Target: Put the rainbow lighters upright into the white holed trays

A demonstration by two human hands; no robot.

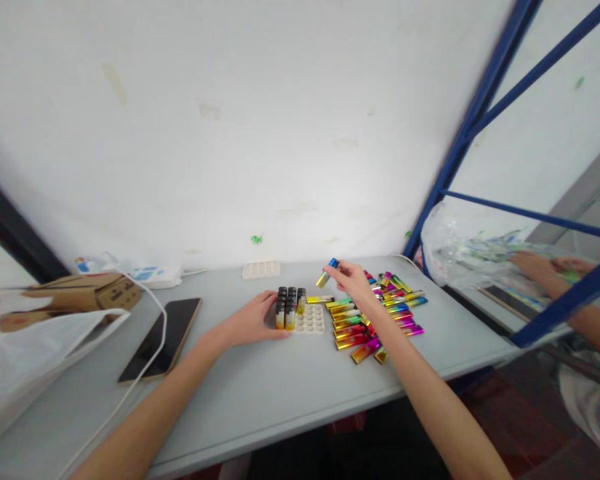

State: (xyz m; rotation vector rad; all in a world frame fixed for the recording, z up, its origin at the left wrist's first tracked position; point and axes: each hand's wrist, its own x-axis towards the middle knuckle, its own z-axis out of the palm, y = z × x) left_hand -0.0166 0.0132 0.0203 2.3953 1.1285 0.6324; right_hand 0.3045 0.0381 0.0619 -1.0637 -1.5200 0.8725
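Note:
My left hand [253, 320] is curved round the left side of a white lighter tray [316, 321], thumb along its front edge and fingers towards the back. Several black-topped lighters [285, 310] stand upright in its left part; open holes show on the right. One lighter [320, 300] lies flat by the tray's back right corner. My right hand [353, 280] pinches a shiny blue and gold lighter [327, 273], tilted and raised above the table behind the tray. Below and beyond that hand spreads a pile of loose metallic lighters [353, 330] in several colours.
A second white tray [261, 269] lies near the wall. At left are a phone [163, 340], a white cable [164, 320], a cardboard box [97, 293] and a plastic bag [45, 360]. Beyond the blue frame [460, 143] at right, another person's hands [535, 267] work near a clear bag [445, 243].

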